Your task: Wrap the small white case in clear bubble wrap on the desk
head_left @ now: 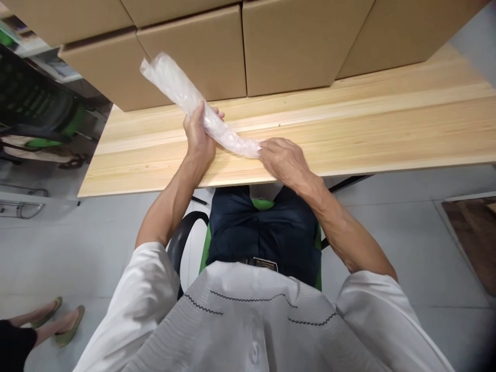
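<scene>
A long roll of clear bubble wrap (219,130) slants above the wooden tabletop, its thick upper end leaning toward the cardboard boxes. My left hand (200,129) is wrapped around the middle of it, thumb on top. At the lower right, my right hand (284,159) grips the narrow tapered end, with the fingers closed over it. Whether anything lies inside the wrap cannot be made out.
Large cardboard boxes (287,46) are stacked along the far side of the wooden table (387,134). A green and black chair (42,103) stands at the left. Another person's feet (67,325) show at the lower left. I sit on a green chair at the table's front edge.
</scene>
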Demonstrator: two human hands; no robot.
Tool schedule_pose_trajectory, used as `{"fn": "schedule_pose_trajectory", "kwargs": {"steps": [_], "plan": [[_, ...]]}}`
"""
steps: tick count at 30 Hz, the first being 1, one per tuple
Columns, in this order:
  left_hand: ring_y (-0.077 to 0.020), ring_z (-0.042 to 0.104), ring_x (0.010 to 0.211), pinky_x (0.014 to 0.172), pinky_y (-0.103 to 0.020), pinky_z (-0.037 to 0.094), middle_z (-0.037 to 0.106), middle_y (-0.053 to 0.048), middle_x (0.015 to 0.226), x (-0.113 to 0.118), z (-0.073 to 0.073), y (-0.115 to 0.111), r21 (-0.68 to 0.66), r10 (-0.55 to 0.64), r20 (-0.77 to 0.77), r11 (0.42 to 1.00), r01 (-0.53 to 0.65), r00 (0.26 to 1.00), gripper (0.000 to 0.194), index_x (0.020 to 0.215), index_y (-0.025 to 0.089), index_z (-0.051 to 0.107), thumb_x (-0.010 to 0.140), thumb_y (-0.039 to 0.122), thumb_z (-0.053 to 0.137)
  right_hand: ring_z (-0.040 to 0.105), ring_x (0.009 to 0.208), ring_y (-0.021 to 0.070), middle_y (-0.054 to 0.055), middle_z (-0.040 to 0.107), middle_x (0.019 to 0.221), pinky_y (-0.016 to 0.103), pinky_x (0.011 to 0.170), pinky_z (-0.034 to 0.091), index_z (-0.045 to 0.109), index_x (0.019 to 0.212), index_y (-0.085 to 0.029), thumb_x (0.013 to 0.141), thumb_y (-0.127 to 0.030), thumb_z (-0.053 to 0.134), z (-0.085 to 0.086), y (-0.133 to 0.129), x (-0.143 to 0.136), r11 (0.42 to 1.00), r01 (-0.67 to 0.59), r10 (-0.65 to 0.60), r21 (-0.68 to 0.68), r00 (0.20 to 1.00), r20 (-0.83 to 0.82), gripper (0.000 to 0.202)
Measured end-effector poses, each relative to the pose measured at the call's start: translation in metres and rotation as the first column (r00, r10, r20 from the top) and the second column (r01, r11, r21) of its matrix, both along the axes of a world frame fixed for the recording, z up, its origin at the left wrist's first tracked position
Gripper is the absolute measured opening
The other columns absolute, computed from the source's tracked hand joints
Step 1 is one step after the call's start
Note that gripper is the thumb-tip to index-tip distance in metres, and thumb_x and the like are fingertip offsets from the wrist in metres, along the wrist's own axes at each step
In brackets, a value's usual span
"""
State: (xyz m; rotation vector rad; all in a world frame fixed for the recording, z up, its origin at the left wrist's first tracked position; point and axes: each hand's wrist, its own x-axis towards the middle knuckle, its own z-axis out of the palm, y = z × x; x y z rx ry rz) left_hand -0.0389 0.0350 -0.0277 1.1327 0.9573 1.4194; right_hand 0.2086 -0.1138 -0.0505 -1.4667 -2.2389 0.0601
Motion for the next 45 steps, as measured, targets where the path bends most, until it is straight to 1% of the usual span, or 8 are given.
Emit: {"fn": "schedule_pose_trajectory", "kwargs": {"steps": [4,13,19,23,27,34,38,45], "plan": [[-0.0324,0.081,0.142,0.126,-0.05,0.065,0.088,-0.004,0.11,-0.008,-0.011,0.013,-0.013,-0.05,0.052,0.999,0.05,0.997,0.063,0.108,0.033,0.071,0.087,0.087,0.096,0.078,0.132,0.0385,0.014,0.09,0.143,0.057,0.118,0.062,0.09,0.123,-0.023,0.112,-0.019,0.056,0.001,-0.008,0.019,0.997,0.069,-0.069,0.019,0.998,0.007,0.036],[-0.0359,0.085,0.137,0.116,-0.055,0.072,0.088,-0.007,0.105,-0.009,-0.017,0.019,-0.072,-0.09,0.083,0.993,0.096,0.992,0.042,0.1,0.03,0.07,0.099,0.068,0.088,0.079,0.12,0.0425,0.019,0.091,0.13,0.06,0.108,0.063,0.086,0.115,-0.022,0.105,-0.018,0.06,0.003,-0.024,0.056,0.989,0.136,-0.137,0.056,0.991,-0.001,0.028],[-0.031,0.084,0.135,0.118,-0.051,0.071,0.091,-0.003,0.104,-0.005,-0.011,0.012,-0.114,-0.146,0.145,0.98,0.163,0.979,0.048,0.101,0.032,0.07,0.095,0.074,0.092,0.079,0.109,0.0351,0.012,0.089,0.108,0.049,0.1,0.06,0.079,0.099,-0.028,0.126,-0.045,0.04,0.021,-0.022,0.062,0.996,0.086,-0.085,0.01,0.994,-0.074,0.05],[-0.0259,0.083,0.136,0.124,-0.044,0.068,0.09,-0.003,0.103,-0.001,-0.003,0.004,-0.139,-0.186,0.155,0.968,0.208,0.97,0.05,0.1,0.031,0.072,0.101,0.079,0.086,0.079,0.111,0.0337,0.011,0.09,0.113,0.045,0.097,0.057,0.083,0.109,-0.028,0.129,-0.05,0.035,0.035,0.002,0.046,0.996,0.093,-0.093,0.0,0.989,-0.119,0.056],[-0.0324,0.086,0.135,0.122,-0.048,0.071,0.09,-0.008,0.111,0.004,0.001,-0.002,-0.122,-0.189,0.119,0.971,0.204,0.975,0.056,0.098,0.03,0.076,0.09,0.082,0.093,0.078,0.128,0.0397,0.016,0.089,0.138,0.052,0.109,0.058,0.087,0.129,-0.023,0.12,-0.029,0.049,0.041,0.023,0.01,0.995,0.078,-0.079,-0.062,0.997,-0.014,0.039],[-0.0352,0.091,0.124,0.118,-0.055,0.072,0.089,-0.011,0.111,0.007,-0.009,-0.001,-0.133,-0.227,0.156,0.96,0.248,0.961,0.058,0.104,0.024,0.076,0.094,0.079,0.092,0.068,0.155,0.042,0.023,0.063,0.184,0.056,0.126,0.055,0.067,0.168,-0.017,0.115,-0.021,0.061,0.037,0.02,-0.037,0.998,-0.015,0.022,-0.062,0.992,0.127,0.054],[-0.0344,0.09,0.121,0.116,-0.051,0.073,0.09,-0.01,0.11,0.009,-0.012,-0.003,-0.178,-0.241,0.168,0.946,0.27,0.956,0.042,0.103,0.024,0.077,0.093,0.058,0.099,0.07,0.151,0.0415,0.023,0.059,0.188,0.055,0.122,0.057,0.057,0.177,-0.019,0.112,-0.019,0.062,0.035,0.023,-0.044,0.996,-0.019,0.035,-0.091,0.984,0.177,0.065],[-0.0293,0.088,0.122,0.131,-0.042,0.064,0.089,-0.006,0.101,0.011,-0.011,-0.009,-0.257,-0.301,0.198,0.902,0.346,0.933,0.018,0.095,0.019,0.082,0.078,0.013,0.085,0.076,0.131,0.0411,0.027,0.08,0.154,0.055,0.114,0.055,0.057,0.18,-0.014,0.117,-0.014,0.039,0.043,0.031,-0.059,0.991,0.092,-0.071,-0.1,0.979,0.191,0.065]]}}
